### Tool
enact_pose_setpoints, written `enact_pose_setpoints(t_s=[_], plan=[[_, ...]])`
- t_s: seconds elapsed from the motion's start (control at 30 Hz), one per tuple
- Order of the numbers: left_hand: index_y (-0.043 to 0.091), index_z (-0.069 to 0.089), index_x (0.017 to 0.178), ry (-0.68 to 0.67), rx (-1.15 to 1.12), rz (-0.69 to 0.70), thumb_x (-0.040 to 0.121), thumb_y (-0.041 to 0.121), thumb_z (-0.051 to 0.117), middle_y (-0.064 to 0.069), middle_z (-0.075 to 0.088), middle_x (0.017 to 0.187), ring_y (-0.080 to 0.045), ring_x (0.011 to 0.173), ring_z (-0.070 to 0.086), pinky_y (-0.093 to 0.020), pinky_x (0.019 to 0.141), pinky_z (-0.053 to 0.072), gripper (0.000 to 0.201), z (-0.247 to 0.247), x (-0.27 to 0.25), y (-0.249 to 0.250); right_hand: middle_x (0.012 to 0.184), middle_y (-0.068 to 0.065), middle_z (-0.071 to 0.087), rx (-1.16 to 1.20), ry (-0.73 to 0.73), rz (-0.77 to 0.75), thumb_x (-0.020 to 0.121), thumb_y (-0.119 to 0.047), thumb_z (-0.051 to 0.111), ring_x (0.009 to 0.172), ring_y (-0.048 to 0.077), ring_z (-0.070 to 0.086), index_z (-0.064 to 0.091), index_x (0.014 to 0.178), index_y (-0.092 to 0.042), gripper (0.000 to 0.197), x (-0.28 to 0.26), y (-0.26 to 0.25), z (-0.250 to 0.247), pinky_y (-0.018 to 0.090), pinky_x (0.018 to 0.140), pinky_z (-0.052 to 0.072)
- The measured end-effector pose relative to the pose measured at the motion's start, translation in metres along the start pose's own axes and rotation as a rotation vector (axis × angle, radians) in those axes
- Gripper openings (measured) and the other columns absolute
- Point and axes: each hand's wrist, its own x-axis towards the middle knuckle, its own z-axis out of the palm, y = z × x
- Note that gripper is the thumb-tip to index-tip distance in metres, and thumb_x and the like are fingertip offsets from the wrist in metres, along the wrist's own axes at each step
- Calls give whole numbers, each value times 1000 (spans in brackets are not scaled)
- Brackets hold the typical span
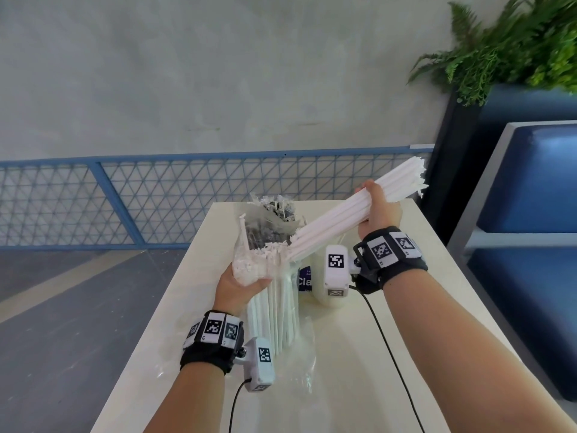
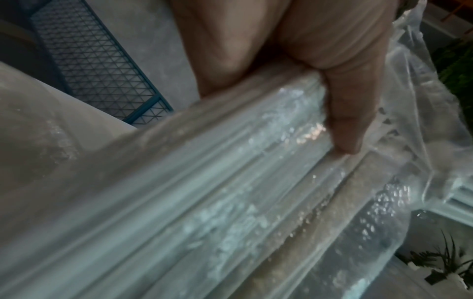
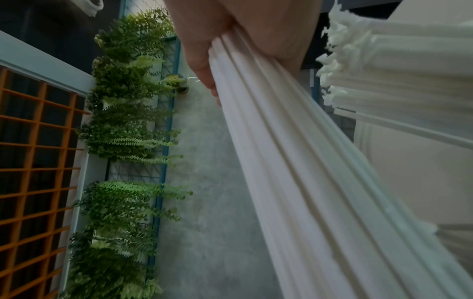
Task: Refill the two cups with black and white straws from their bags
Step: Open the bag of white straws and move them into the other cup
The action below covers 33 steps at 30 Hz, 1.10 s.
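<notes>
My left hand (image 1: pixel 245 284) grips a clear plastic bag of white straws (image 1: pixel 273 310) that stands upright on the table, open end up. In the left wrist view the left hand's thumb (image 2: pixel 345 121) presses on the crinkled bag (image 2: pixel 230 202). My right hand (image 1: pixel 379 207) holds a thick bundle of white straws (image 1: pixel 337 223), slanted up to the right, its lower ends still at the bag's mouth. The right wrist view shows the right hand (image 3: pixel 230 40) wrapped round that bundle (image 3: pixel 307 182). A bag of black straws (image 1: pixel 278 220) stands behind. A white cup-like thing (image 1: pixel 329 303) with a purple label (image 1: pixel 304 279) is partly hidden.
The cream table (image 1: pixel 421 339) is narrow, with floor to its left. A blue bench (image 1: pixel 530 214) stands close on the right, and a fern planter (image 1: pixel 515 51) is at the back right. A blue mesh fence (image 1: pixel 156 201) runs behind. Black cables (image 1: pixel 387 348) trail from both wrists.
</notes>
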Motion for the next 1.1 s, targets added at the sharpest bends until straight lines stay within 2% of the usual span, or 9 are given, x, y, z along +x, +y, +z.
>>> enact_pose_setpoints(t_s=[0.13, 0.3, 0.4, 0.53, 0.63, 0.83, 0.93, 1.0, 1.1], plan=[[18, 54, 104, -6, -14, 22, 68, -2, 77, 9, 60, 93, -15, 98, 54, -27, 89, 40, 46, 1, -1, 3, 74, 3, 60, -19, 71, -102, 73, -17, 69, 64, 19, 58, 60, 90, -1, 25, 7, -14, -2, 24, 56, 49], [18, 54, 105, -35, -13, 44, 68, 0, 77, 10, 61, 96, -13, 99, 56, -27, 88, 43, 47, 7, -5, 10, 93, 0, 63, -182, 56, -357, 74, -21, 72, 89, 18, 61, 54, 109, -6, 42, -1, -28, 9, 28, 76, 52], [17, 54, 105, -76, -31, 59, 69, -4, 75, 11, 61, 95, -2, 89, 57, -13, 72, 47, 47, 13, -7, 14, 115, 6, 61, -397, -23, -419, 78, -26, 71, 105, 21, 57, 50, 122, -6, 53, -5, -14, 14, 32, 90, 49], [14, 54, 106, -85, -9, 66, 67, -6, 75, 8, 61, 93, -8, 89, 58, -7, 62, 48, 48, 15, -10, 12, 99, 2, 56, -581, -150, -405, 82, -21, 68, 101, 24, 58, 52, 115, -5, 40, -8, 15, 7, 20, 70, 43], [12, 53, 104, -94, -24, 67, 68, -9, 74, 8, 60, 91, -3, 85, 56, -2, 58, 47, 46, 14, -11, 13, 102, -4, 50, -684, -189, -416, 83, -19, 66, 98, 14, 52, 48, 124, -7, 46, -9, 27, 1, 10, 70, 39], [13, 54, 103, -97, -32, 74, 68, -10, 73, 9, 61, 90, 1, 84, 56, -2, 58, 46, 45, 13, -11, 9, 80, 6, 58, -794, -277, -538, 89, -18, 55, 56, 11, 43, 49, 115, -25, 28, -6, 44, -7, 29, 64, 45], [13, 55, 104, -95, -37, 72, 67, -9, 74, 9, 62, 92, 0, 87, 57, -3, 60, 48, 47, 13, -9, 7, 103, 3, 63, -1173, -268, -727, 92, -23, 48, 93, 16, 57, 55, 117, -26, 26, -3, 50, -14, 41, 106, 27], [14, 54, 103, -95, -38, 74, 68, -9, 74, 9, 62, 92, 0, 86, 57, -3, 61, 48, 47, 13, -9, 7, 136, 1, 47, -1290, -160, -801, 86, -34, 57, 131, 27, 37, 56, 119, -32, 33, 1, 54, -18, 50, 112, 12], [16, 55, 103, -93, -29, 80, 67, -7, 75, 8, 62, 93, -2, 88, 58, -3, 62, 48, 47, 13, -7, 6, 155, 9, 3, -1041, -118, -584, 71, -41, 75, 143, 30, 10, 32, 139, -36, 81, 1, 53, -24, 48, 112, 20]])
